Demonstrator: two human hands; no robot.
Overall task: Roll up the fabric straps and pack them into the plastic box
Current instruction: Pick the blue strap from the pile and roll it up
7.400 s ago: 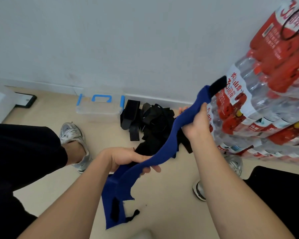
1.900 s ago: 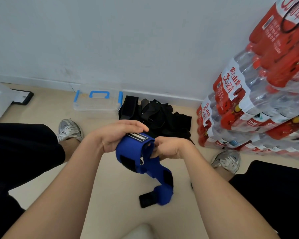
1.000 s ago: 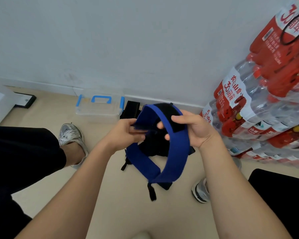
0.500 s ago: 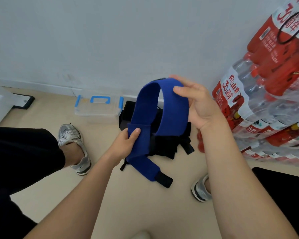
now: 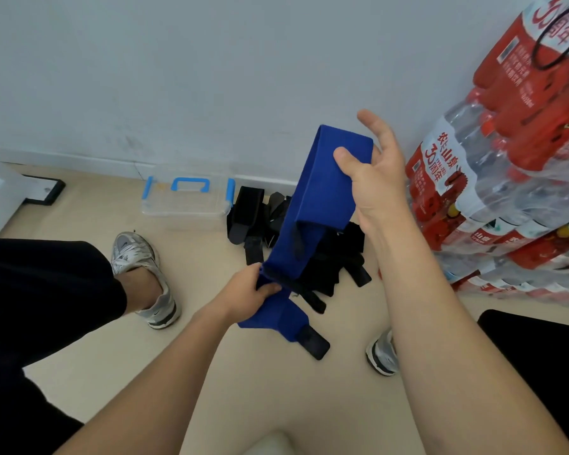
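Above black strap pile point(image 5: 340, 247), blue strap point(image 5: 321, 198) hangs doubled: right hand point(image 5: 375, 182) pinches top fold, left hand point(image 5: 243, 293) grips lower end. Best: tension even, edges aligned, roll tight. Plastic box point(image 5: 184, 208) by wall.

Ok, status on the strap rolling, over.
Left hand grips blue strap low; right hand pinches its top fold. Strap not rolled. Plastic box lid on.

1. The blue strap point(image 5: 312, 221), a rounded arch half a second ago, is now drawn into a straighter doubled band between the hands.
2. The right hand point(image 5: 375, 182) has shifted its hold: the thumb now clamps the top fold and the fingers point(image 5: 380, 133) have opened out behind it.
3. The left hand point(image 5: 247, 297) has dropped lower and bunches the strap; the black tab point(image 5: 316, 344) hangs further below its fingers.
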